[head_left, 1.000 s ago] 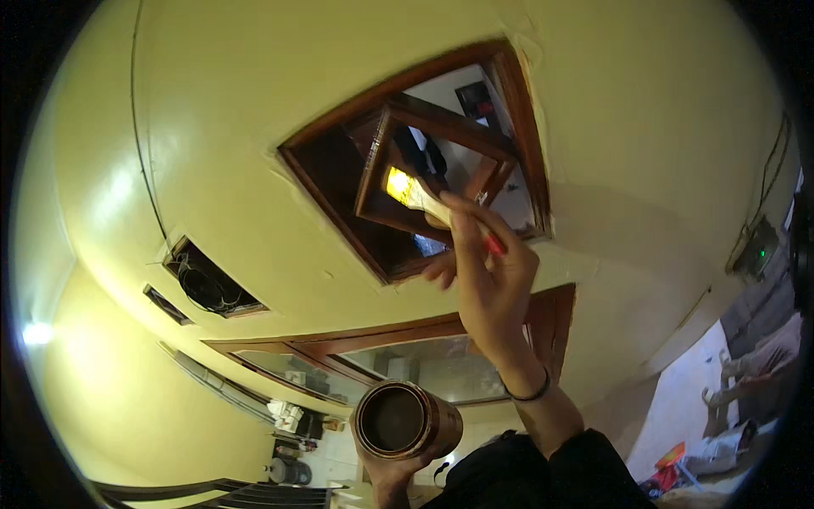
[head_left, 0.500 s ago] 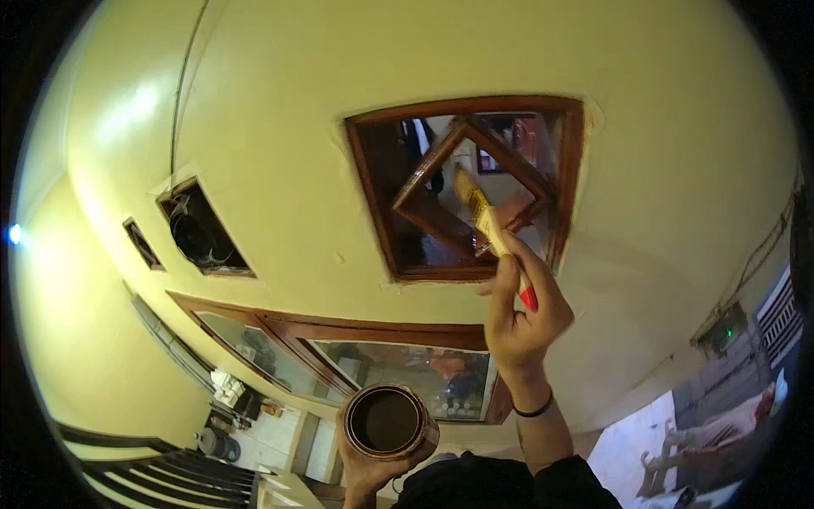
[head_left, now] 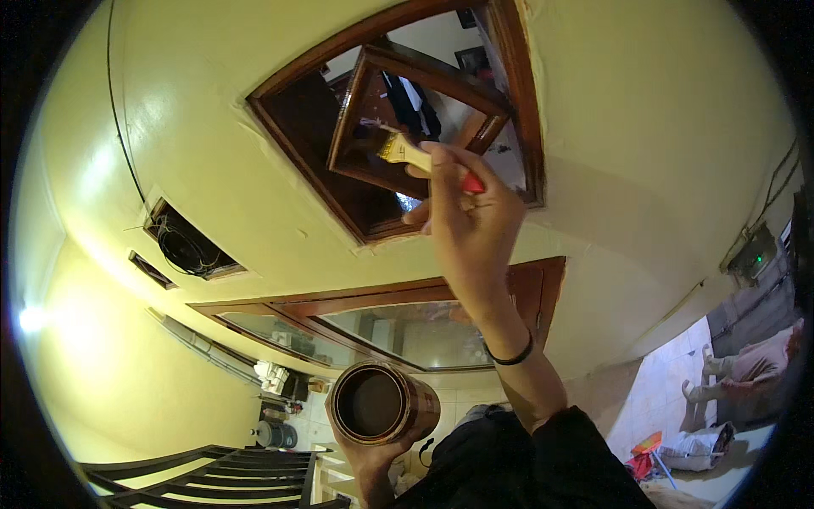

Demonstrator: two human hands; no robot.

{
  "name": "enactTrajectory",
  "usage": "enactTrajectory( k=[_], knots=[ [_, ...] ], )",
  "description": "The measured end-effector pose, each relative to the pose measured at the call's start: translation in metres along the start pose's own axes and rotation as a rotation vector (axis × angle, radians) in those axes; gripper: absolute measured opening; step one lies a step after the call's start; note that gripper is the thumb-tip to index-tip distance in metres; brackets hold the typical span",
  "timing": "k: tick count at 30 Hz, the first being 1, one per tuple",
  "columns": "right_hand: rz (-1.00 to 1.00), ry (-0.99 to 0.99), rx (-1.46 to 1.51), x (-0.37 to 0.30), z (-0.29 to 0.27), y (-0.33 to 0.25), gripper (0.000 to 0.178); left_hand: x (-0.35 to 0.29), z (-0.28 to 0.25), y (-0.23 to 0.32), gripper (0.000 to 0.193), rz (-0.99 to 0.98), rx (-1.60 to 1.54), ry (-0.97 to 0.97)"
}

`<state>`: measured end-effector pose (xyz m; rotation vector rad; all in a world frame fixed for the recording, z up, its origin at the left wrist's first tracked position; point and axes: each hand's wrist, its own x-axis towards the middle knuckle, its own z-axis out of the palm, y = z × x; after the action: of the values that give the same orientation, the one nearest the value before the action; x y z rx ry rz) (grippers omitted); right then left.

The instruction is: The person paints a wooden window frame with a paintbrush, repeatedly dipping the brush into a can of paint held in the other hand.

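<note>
My right hand (head_left: 471,225) is raised overhead and grips a paintbrush (head_left: 405,151) with a pale wooden handle, a red end and a yellow ferrule. Its bristles touch the inner diamond-shaped frame of a dark brown wooden wall opening (head_left: 398,119). Low in the view, my left hand (head_left: 373,458) holds a round can of dark brown paint (head_left: 377,403), its top uncovered. A black band circles my right wrist.
The wall (head_left: 644,144) is pale yellow. A wooden-framed glass transom (head_left: 398,327) runs below the opening. Two small dark vents (head_left: 182,250) sit to the left. A black railing (head_left: 212,479) lies at the bottom left, an electrical box (head_left: 753,259) and cables at the right.
The view has swung, so the opening now sits higher and nearer. My right hand has moved the brush left onto the inner frame. The paint can stays held low.
</note>
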<state>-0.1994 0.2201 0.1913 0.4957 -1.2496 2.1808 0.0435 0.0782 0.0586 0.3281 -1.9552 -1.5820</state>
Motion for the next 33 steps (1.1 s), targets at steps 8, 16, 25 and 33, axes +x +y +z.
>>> enactTrajectory(
  k=[8, 16, 25, 33],
  knots=[
    [-0.085, 0.068, -0.034, -0.004, -0.020, -0.008, 0.025, -0.013, 0.013, 0.006, 0.122, -0.040, -0.013, 0.033],
    [-0.167, -0.063, 0.036, -0.035, -0.005, -0.019, 0.023, -0.008, 0.025, 0.011, 0.120, 0.042, 0.085, -0.013],
    [-0.186, -0.033, 0.058, -0.008, -0.001, -0.002, 0.026, -0.004, 0.027, 0.016, 0.117, 0.042, 0.153, -0.037],
    [-0.175, 0.017, 0.077, -0.002, -0.012, 0.007, 0.027, 0.003, 0.029, 0.016, 0.120, 0.041, 0.106, -0.005]
  ],
)
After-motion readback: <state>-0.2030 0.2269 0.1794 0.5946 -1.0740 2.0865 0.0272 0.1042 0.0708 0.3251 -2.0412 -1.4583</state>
